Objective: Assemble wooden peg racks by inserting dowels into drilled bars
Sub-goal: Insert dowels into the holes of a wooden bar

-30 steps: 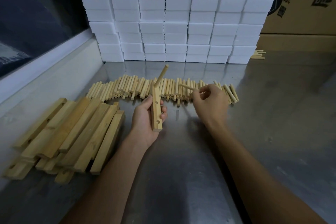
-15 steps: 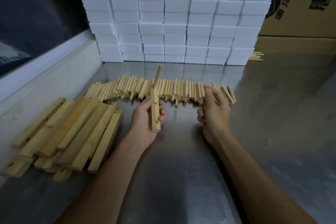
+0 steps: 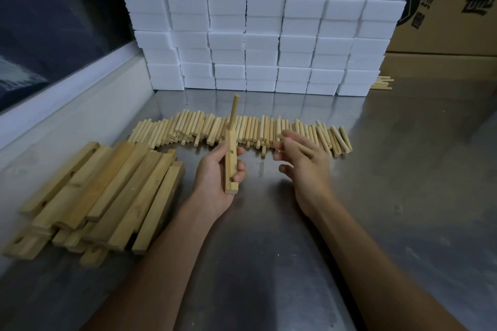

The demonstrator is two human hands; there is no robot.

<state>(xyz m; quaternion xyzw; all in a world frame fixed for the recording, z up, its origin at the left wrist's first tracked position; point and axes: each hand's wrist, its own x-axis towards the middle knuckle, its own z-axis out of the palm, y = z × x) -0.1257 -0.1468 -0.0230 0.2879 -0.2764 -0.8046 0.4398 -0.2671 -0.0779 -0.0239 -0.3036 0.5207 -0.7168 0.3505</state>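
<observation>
Since half a second ago the right hand [image 3: 304, 161] has lifted off the row of dowels [image 3: 242, 130], blurred, a loose dowel [image 3: 305, 148] lying across its half-curled fingers. To its left, the left hand [image 3: 217, 172] grips a drilled bar [image 3: 230, 166] upright, one peg [image 3: 233, 111] standing in its top hole, well above the table [image 3: 269, 250]

1. The right hand [image 3: 301, 158] is smeared by motion blur, so its grip on a dowel [image 3: 305, 148] can't really be made out.
2. The cardboard box [image 3: 454, 2] is cropped by the right edge, print unreadable.
3. The lower bars in the bar pile [image 3: 102, 201] are mostly buried.
</observation>
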